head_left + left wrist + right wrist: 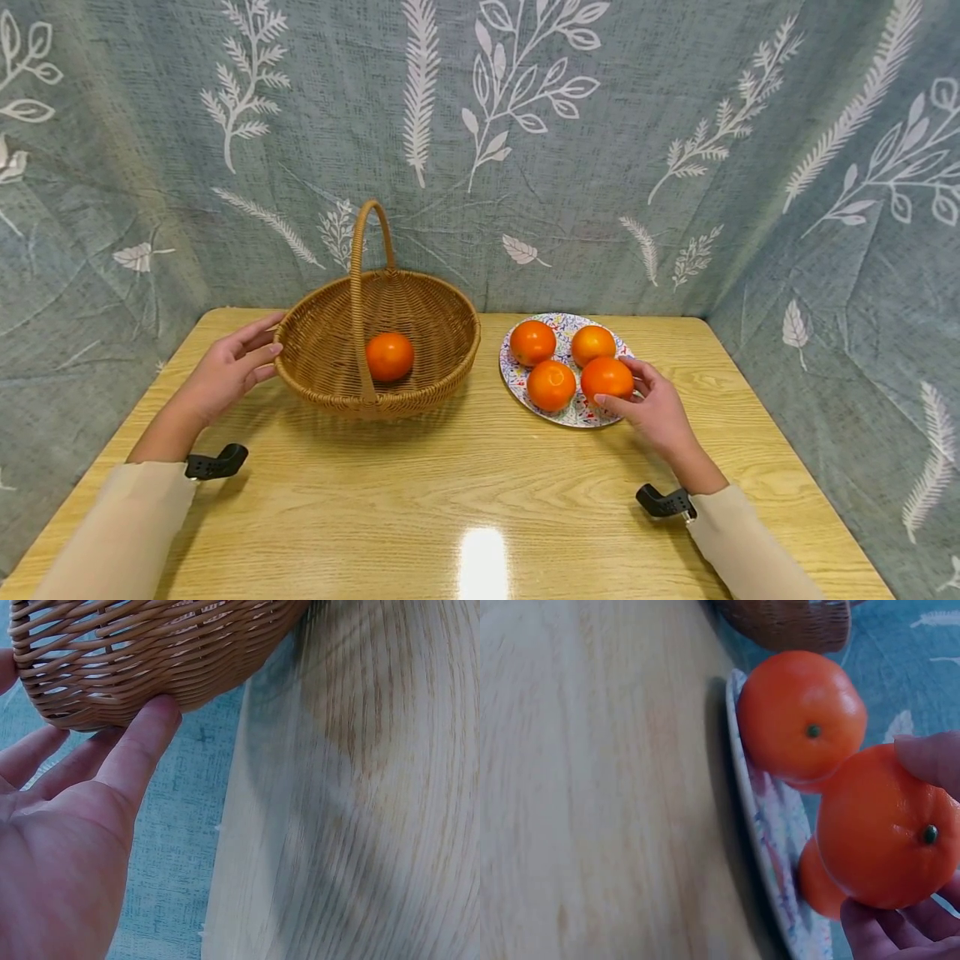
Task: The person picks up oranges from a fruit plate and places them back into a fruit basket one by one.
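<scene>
A wicker basket [420, 392] with a tall arched handle stands at left of centre with one orange [389, 357] inside. My left hand [225, 367] is at the basket's left side, fingers fairly straight. In the left wrist view, its thumb [142, 742] lies against the woven wall [180, 660]. On the right, my right hand [660, 412] grips an orange [606, 379] between thumb and fingers, over the near right part of a patterned plate [517, 392]. Three more oranges sit on that plate, including one orange [799, 712] with a small green stem end.
A light wooden table [420, 500] carries the basket and the plate, side by side with a gap between. A blue-grey curtain [570, 208] with white leaf prints hangs behind and at both sides. A dark camera mount sits at each wrist.
</scene>
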Demonstrator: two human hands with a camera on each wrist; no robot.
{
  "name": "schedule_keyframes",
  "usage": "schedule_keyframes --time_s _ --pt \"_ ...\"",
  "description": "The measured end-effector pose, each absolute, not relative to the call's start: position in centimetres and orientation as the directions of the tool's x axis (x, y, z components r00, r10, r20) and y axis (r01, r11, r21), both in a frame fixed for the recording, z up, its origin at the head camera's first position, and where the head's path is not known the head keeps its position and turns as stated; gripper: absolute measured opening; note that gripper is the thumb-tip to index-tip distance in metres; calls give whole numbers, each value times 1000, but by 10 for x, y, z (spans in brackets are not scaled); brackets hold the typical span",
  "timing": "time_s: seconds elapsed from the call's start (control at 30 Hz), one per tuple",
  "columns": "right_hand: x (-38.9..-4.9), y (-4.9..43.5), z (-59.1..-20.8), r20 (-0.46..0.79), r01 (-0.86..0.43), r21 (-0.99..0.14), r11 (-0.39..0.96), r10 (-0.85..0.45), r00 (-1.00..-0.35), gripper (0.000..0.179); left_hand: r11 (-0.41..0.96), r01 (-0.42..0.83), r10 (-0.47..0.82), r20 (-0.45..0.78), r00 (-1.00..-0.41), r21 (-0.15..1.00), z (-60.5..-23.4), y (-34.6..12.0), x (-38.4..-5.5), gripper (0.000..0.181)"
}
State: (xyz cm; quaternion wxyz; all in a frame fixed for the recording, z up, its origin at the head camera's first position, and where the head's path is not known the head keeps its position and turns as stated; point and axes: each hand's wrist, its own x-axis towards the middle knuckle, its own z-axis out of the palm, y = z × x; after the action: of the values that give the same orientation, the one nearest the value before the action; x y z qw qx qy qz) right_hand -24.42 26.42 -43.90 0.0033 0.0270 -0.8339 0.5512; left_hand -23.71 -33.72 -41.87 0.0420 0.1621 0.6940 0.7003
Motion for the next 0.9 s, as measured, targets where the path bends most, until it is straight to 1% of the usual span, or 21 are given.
schedule_keyframes --time_s 0.27,0.57,0.9 --pt "-242 259 -426 51 -78 -927 368 -83 -995 78 -16 178 285 175 -943 984 -420 -338 -238 64" --pt "-243 249 -409 50 -84 -939 333 -107 -993 78 -26 184 290 183 -939 983 -421 -339 -238 63" --pt "-249 232 -394 78 -125 -953 275 -178 -981 79 -21 180 290 179 -940 983 -420 -339 -237 64"
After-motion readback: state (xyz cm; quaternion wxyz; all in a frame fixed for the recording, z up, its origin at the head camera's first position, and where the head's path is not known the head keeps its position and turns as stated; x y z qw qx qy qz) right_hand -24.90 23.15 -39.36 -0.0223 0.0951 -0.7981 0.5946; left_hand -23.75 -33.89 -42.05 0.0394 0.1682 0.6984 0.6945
